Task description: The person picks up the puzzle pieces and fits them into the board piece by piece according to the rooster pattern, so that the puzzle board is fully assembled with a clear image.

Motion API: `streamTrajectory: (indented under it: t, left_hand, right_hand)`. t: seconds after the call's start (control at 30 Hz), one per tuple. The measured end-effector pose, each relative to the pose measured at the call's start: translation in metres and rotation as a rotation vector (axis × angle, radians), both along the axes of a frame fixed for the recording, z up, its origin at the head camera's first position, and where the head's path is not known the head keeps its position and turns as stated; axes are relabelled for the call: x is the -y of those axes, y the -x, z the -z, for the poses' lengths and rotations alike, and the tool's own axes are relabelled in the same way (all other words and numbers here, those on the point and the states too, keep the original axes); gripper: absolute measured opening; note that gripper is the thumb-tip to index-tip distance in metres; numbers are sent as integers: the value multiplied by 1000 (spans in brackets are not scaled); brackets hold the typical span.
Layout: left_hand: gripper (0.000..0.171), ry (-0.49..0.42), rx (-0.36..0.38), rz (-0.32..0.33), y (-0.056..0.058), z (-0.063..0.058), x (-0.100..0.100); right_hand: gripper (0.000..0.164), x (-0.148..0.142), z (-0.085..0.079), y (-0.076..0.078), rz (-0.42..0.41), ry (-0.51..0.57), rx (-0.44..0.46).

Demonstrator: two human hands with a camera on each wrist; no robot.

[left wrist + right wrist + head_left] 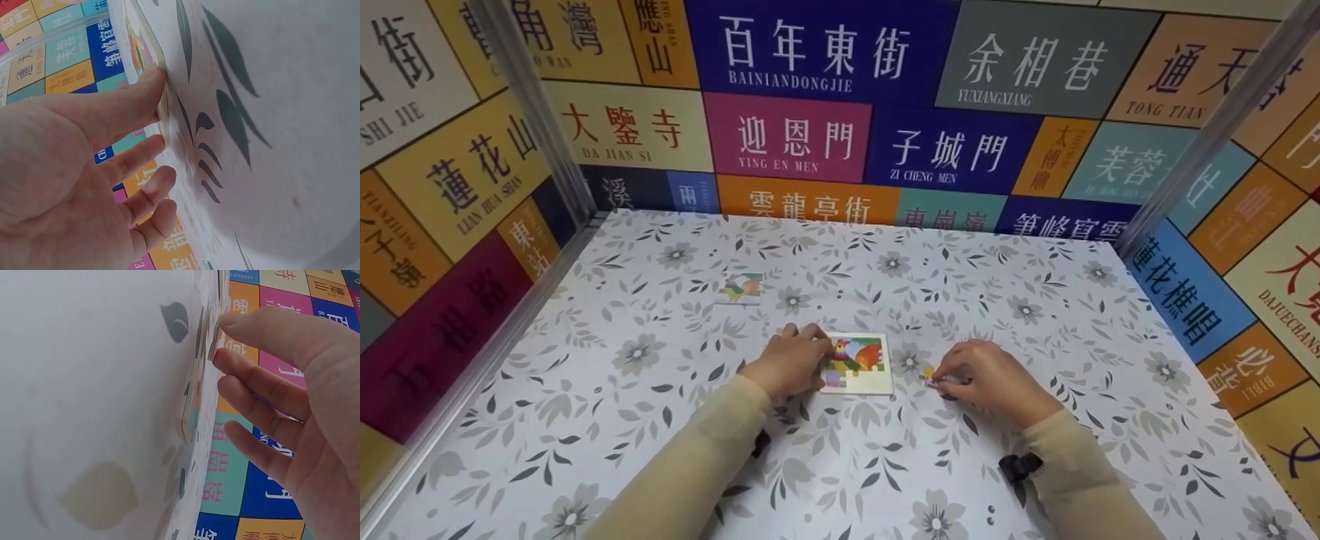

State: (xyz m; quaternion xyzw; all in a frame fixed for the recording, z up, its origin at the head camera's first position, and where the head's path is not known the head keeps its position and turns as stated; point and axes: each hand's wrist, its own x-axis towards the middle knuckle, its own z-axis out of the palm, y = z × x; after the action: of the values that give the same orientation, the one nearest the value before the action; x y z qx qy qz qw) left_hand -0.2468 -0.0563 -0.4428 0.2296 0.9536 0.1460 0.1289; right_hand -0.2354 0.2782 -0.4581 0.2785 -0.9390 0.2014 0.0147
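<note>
A small puzzle board (859, 364) with a pale frame and a colourful rooster picture lies flat on the table. Part of its lower picture area is pale, with a stepped edge of pieces above it. My left hand (795, 360) holds the board at its left side; in the left wrist view the thumb (151, 84) lies on the frame and the index fingertip is at its edge. Right of the board, my right hand (986, 379) pinches a small yellow-and-pink puzzle piece (930, 373) between thumb and index finger, close over the table. The other right fingers are loosely bent.
A small card (739, 289) with a similar picture lies farther back to the left. Another flat, pale-edged piece (191, 405) lies below my right fingers in the right wrist view. The floral tablecloth (637, 420) reaches back to walls covered in colourful lettered panels (825, 49).
</note>
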Motion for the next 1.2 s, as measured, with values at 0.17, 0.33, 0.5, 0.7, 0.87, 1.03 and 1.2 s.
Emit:
streamTrajectory:
  t: [0.17,0.33,0.5,0.7,0.87,1.03,1.2]
  left_hand:
    - [47,9,6,-5,1,-2,-1]
    - [47,1,23,-16,1,-2,-2]
    - [46,-11,9,-2,-1,-2,-2]
    - [45,13,3,-6,-1,-1,-1]
    - [41,38,-13,10,-1,-2,-2]
    - [39,47,-29,9,-1,-1,-3]
    - [40,29,-22,4,0,-1,-2]
  right_hand:
    - [11,3,-1,0,2,9,-17]
    - [10,3,-1,-1,-9,-20,-50]
    - [10,3,0,-2,-3,-4,-42]
    - [10,10,0,-1,-2,8,-27]
    - [10,15,2,-2,-8,5,-7]
    - [11,18,2,-2,-21,12,-14]
    - [11,22,1,-2,-30,11,-23]
